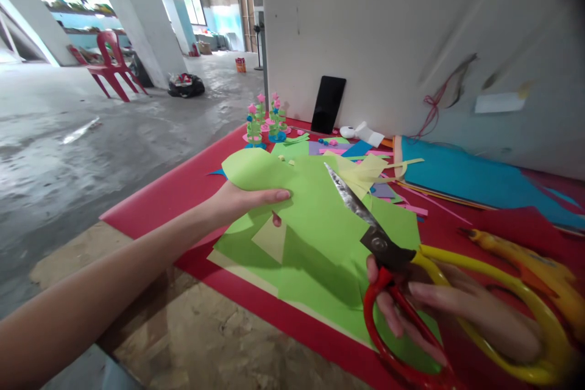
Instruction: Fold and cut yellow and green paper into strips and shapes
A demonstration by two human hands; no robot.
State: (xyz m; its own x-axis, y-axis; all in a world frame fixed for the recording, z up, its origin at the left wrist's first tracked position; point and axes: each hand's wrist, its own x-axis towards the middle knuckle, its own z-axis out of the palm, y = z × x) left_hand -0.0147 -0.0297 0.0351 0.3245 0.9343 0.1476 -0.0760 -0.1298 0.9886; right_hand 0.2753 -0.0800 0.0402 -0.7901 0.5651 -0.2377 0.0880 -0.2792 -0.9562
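My left hand (249, 200) pinches a light green sheet of paper (315, 207) at its left side, thumb on top and a fingertip showing below. In my right hand (479, 311) is a pair of scissors (377, 241) with one red and one yellow handle. Their blades look closed and point up and left, over the right part of the held sheet. More green paper (315, 311) and pale yellow sheets lie beneath. Small cut pale pieces (287, 160) rest near the sheet's far edge.
Small green paper trees with pink stars (255, 125) stand at the table's far corner. A black phone (328, 104) leans on the wall. Paper scraps (361, 170) and blue sheets (457, 173) lie right of centre. A yellow glue gun (525, 262) lies at right on red paper (173, 195).
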